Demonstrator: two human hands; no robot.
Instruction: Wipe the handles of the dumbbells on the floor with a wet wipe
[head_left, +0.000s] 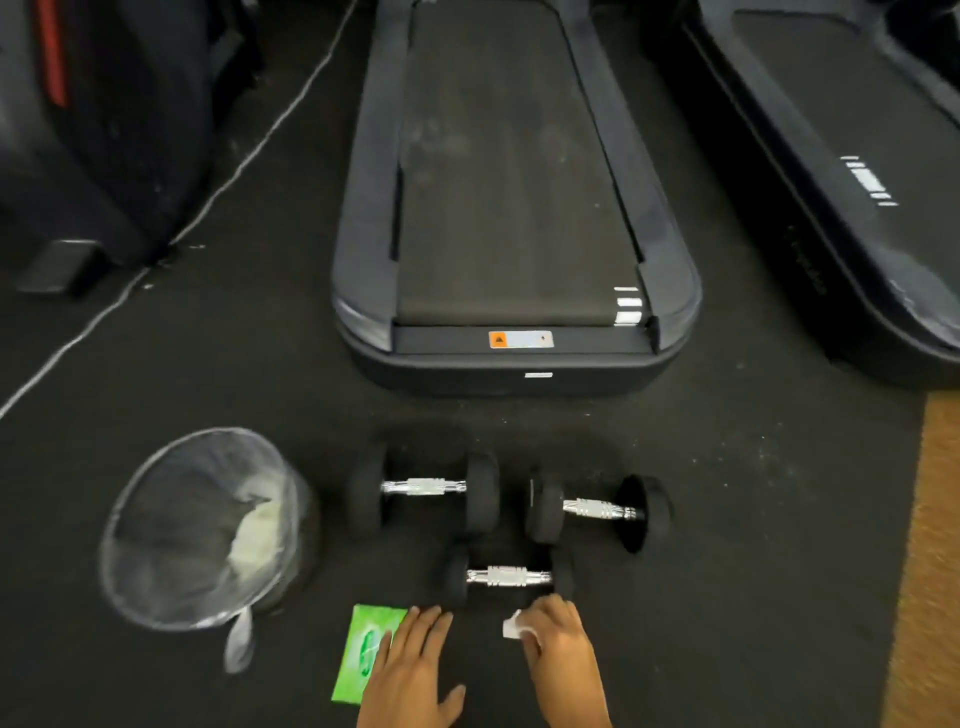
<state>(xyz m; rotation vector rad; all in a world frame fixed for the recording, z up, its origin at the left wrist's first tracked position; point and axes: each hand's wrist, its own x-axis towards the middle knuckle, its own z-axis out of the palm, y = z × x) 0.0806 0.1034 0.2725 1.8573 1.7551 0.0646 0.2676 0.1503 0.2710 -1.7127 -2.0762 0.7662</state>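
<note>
White wipe (513, 627): pinched in my right hand (558, 636), ready for the nearest dumbbell (509, 577).
Left hand (415, 662): flat, fingers straight, steadying the green pack (363, 652) beside that dumbbell.

Left hand (413, 670): bare, no glove, no ring or watch showing; four fingers and thumb showing in full; wrist running off bottom edge of frame, no sleeve showing.
Right hand (558, 642): bare, no glove, no jewellery showing; knuckles and back of hand showing; forearm showing bare down to bottom edge, no cuff or sleeve.
Both slightly blurring in view.
</note>
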